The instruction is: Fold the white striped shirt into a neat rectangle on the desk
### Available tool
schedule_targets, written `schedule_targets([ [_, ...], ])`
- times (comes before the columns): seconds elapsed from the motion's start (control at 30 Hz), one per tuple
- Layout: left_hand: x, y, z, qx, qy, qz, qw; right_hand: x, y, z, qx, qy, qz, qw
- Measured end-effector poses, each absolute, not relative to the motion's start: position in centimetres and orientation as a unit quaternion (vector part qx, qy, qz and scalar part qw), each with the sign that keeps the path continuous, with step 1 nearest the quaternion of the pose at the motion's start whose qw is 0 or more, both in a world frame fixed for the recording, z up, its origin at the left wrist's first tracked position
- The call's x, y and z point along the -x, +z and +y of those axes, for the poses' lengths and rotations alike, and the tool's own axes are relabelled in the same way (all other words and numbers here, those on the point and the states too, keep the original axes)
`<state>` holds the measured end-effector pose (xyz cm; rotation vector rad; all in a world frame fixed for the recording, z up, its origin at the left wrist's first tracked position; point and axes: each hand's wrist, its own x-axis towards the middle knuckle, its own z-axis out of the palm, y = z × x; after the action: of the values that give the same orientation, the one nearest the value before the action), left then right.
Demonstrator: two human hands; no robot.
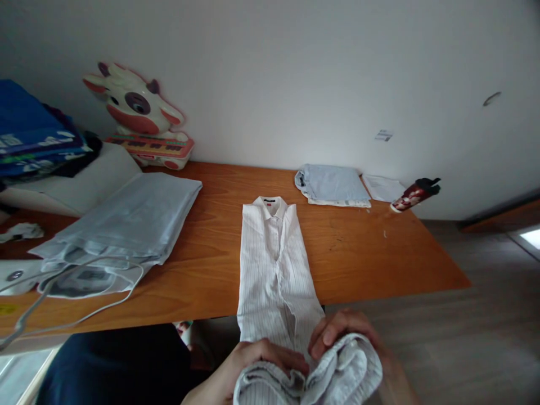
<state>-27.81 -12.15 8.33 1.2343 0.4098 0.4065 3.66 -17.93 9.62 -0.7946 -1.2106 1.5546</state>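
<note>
My left hand sits low at the near edge of the view, forearm coming up from below, palm down and fingers curled over the bunched lower end of the white striped shirt. My right hand is just beside it, wrist bent, knuckles up, fingers wrapped over the same gathered fabric, so both hands are closed on the shirt's hem and almost touch each other across the bundle. The shirt lies in a long narrow strip, folded lengthwise, with its collar pointing away from me near the middle of the desk and its lower part hanging over the near edge into my grip. To my left on the desk lies a stack of pale blue fabric, with a white cable looped in front of it near the desk's edge. Behind that, against the wall, stands a cow-shaped toy keyboard, and a pile of blue items sits at the far left. Toward the back right lies a folded light blue garment, next to it some papers, and beside those a dark red bottle on its side.
</note>
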Motion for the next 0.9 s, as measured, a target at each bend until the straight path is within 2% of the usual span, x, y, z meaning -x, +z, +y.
schedule_targets([
  [0.17, 26.8, 9.3, -11.0, -0.544, 0.176, 0.197, 0.796, -6.4, 10.0, -16.3, 0.245, 0.751, -0.475, 0.389],
  [0.23, 26.6, 9.3, -10.7, -0.537, 0.187, 0.198, 0.798, -7.8, 9.7, -13.1, 0.223, 0.737, -0.505, 0.389],
  [0.3, 26.4, 9.0, -10.7, -0.533, 0.204, 0.205, 0.795, -8.6, 9.1, -8.4, 0.284, 0.647, -0.544, 0.451],
  [0.37, 26.1, 8.7, -10.8, -0.525, 0.21, 0.215, 0.796, -8.5, 7.7, -2.9, 0.431, 0.481, -0.569, 0.509],
  [0.43, 25.6, 8.7, -11.0, -0.522, 0.208, 0.225, 0.796, -7.6, 5.5, 2.0, 0.562, 0.313, -0.606, 0.468],
  [0.5, 25.0, 9.1, -10.9, -0.534, 0.199, 0.223, 0.791, -6.1, 2.7, 5.4, 0.628, 0.208, -0.65, 0.375],
  [0.57, 24.4, 9.6, -10.6, -0.543, 0.194, 0.213, 0.789, -4.6, -0.1, 6.9, 0.666, 0.148, -0.672, 0.29],
  [0.63, 23.9, 9.9, -10.3, -0.544, 0.182, 0.178, 0.799, -3.4, -2.2, 7.1, 0.694, 0.094, -0.671, 0.245],
  [0.77, 23.4, 9.0, -10.4, -0.532, 0.156, 0.09, 0.827, -2.3, -2.9, 6.4, 0.722, 0.026, -0.645, 0.248],
  [0.9, 22.6, 7.4, -11.2, -0.527, 0.22, 0.075, 0.817, -2.2, -0.9, 6.5, 0.759, 0.01, -0.608, 0.233],
])
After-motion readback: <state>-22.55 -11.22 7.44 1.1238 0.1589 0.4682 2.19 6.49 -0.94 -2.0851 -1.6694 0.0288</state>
